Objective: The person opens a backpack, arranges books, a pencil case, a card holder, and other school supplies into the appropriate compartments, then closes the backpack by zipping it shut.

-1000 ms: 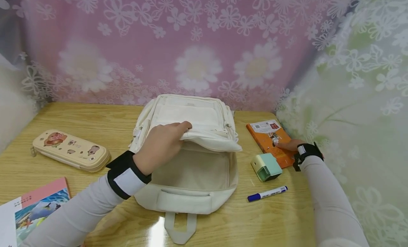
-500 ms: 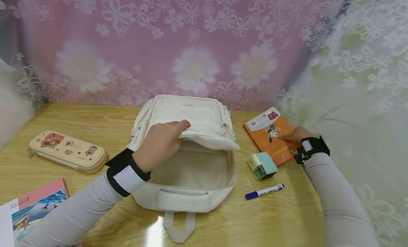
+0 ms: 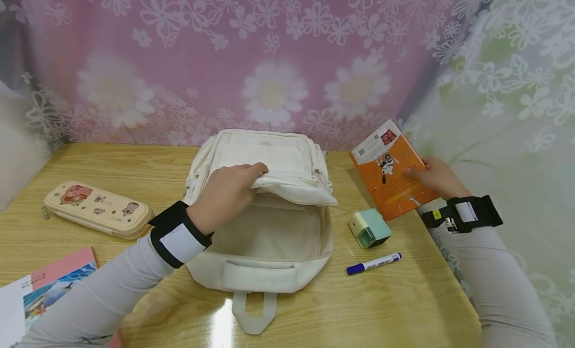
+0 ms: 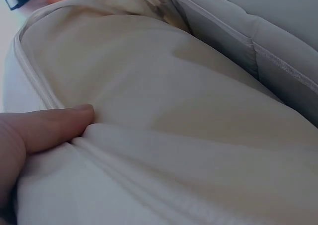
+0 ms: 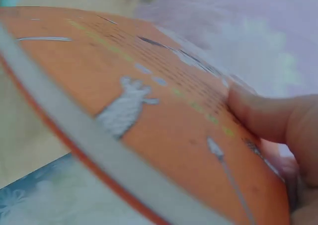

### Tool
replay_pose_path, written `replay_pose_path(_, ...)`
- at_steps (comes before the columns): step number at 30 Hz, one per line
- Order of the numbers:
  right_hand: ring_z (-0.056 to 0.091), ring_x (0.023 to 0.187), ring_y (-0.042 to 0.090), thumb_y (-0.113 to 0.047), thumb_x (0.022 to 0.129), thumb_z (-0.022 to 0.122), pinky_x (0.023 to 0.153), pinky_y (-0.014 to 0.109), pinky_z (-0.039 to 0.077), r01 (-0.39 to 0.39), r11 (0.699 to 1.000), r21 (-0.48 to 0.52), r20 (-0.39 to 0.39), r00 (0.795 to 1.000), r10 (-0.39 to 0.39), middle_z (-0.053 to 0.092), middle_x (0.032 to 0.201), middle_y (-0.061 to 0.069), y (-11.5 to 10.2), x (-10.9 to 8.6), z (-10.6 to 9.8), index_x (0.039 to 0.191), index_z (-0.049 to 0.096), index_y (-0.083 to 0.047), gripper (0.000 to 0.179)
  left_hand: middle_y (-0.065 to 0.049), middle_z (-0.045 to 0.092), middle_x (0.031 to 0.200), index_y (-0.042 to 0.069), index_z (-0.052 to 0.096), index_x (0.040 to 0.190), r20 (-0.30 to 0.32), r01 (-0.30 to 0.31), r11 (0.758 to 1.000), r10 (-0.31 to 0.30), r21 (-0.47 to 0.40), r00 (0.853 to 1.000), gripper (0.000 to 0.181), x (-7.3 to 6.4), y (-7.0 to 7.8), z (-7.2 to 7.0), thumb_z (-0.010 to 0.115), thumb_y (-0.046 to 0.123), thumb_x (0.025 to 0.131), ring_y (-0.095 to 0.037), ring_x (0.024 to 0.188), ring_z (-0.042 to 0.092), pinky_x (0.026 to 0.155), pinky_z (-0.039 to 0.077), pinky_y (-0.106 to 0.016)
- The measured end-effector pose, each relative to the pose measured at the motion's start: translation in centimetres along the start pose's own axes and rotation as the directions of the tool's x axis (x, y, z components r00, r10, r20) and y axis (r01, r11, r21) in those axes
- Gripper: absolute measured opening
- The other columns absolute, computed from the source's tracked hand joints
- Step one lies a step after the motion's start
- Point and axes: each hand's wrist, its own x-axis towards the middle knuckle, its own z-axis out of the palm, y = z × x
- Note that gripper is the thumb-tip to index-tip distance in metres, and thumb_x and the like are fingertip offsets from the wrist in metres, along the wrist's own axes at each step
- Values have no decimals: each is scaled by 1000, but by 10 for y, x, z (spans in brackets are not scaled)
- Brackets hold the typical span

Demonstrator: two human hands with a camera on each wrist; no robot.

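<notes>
A white backpack [image 3: 265,278] lies on the table with its main compartment gaping. My left hand [image 3: 229,195] pinches the edge of its raised front flap [image 3: 296,192]; in the left wrist view the thumb [image 4: 59,125] presses on the zipped rim, beside the beige lining [image 4: 129,71]. To the right, my right hand [image 3: 437,178] grips an orange book [image 3: 391,175] by its right edge, thumb on the cover. The book is tilted up off the table. Close up in the right wrist view, the orange cover [image 5: 164,115] and page edges show, with the other fingers mostly hidden.
A mint-and-cream pencil sharpener [image 3: 370,228] and a blue-capped marker [image 3: 374,263] lie between backpack and right arm. At left are a cream pencil case [image 3: 99,208] and a pink-and-blue book [image 3: 58,283], partly under the left sleeve. Floral curtains [image 3: 278,53] hang behind and at right.
My right hand has taken hold of the orange book and lifted it from the table, tilting it up. The left hand keeps its grip on the flap, almost unmoved.
</notes>
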Motion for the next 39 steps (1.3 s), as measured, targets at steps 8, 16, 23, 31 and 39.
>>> replay_pose_path(8,65,76,4,-42,94,49,66,28,56,-2,857,515,33,999,-17,62,88,-14,-24,-47,-32,130,35,-15,47,-8,71,99,9,63,110,72,31,999,-30,-13,997,28,8,0,-5,69,7,83,-25,81,67,65,52,-38)
replay_pose_path(16,69,91,22,-9,102,29,73,40,56,-16,507,862,331,774,-539,68,105,6,-73,-80,-19,129,46,-13,32,-5,70,86,8,67,96,140,44,998,-37,-46,990,13,17,-9,-6,68,8,83,-17,71,62,63,48,-32)
replay_pose_path(23,69,89,30,-5,99,40,73,46,55,77,662,746,485,618,-619,67,106,12,-130,-112,14,133,45,-7,34,0,52,62,10,62,72,118,-6,986,26,-165,993,14,30,-19,-14,64,7,85,-12,59,41,61,33,-27)
replay_pose_path(31,66,96,29,-24,94,57,84,38,53,102,853,511,692,540,-479,65,111,12,-165,-119,72,126,52,-12,35,-6,70,90,9,67,94,51,48,995,-44,-82,998,8,37,-14,-30,61,12,90,-16,69,57,65,43,-30)
replay_pose_path(39,68,88,19,-33,95,53,79,36,55,-257,757,601,666,684,-297,64,106,8,-157,-89,120,135,38,-5,51,-13,68,97,5,64,102,-6,19,1000,-19,1,1000,14,34,4,-31,62,10,90,-27,84,65,74,52,-38)
